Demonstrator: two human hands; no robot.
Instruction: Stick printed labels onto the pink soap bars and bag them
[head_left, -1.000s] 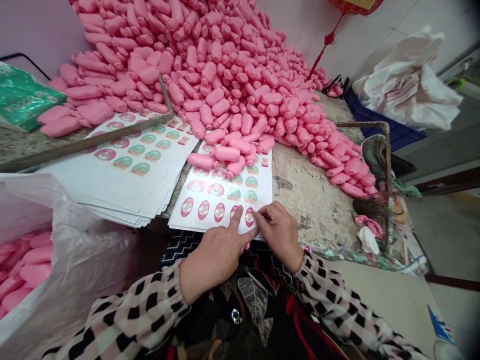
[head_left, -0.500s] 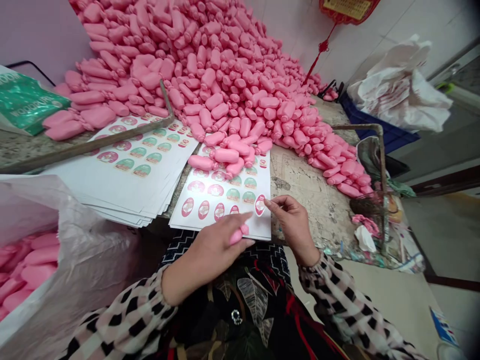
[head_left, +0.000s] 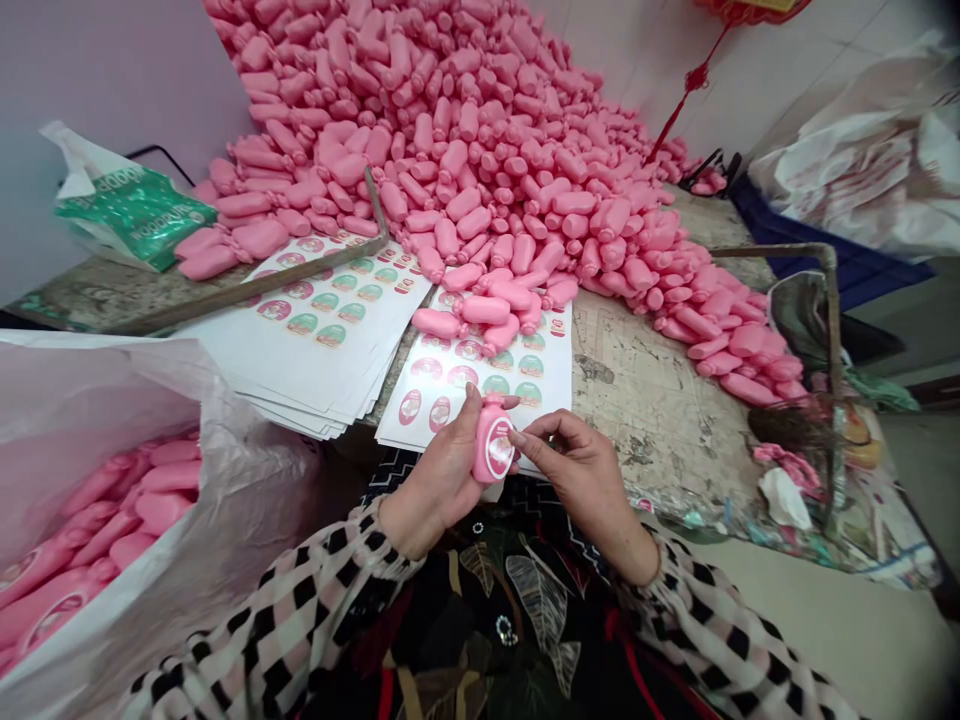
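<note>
A small pink bottle is upright in my left hand, whose fingers wrap round it. An oval red-and-white sticker lies against the bottle's front. The fingertips of my right hand are pinched at the sticker's right edge. Just beyond my hands is a sheet of stickers, with several pink bottles resting on its far part. Farther left lies a stack of sticker sheets. A large heap of pink bottles covers the back of the table.
An open white bag with pink bottles inside stands at the lower left. Metal bars cross the left sheets and rise at the table's right. A green-and-white packet lies back left; a blue crate is at right.
The oval sticker has come off the sheet and now lies on the bottle. My left hand has turned to hold the bottle upright, and my right hand has come to it. The view has shifted.
</note>
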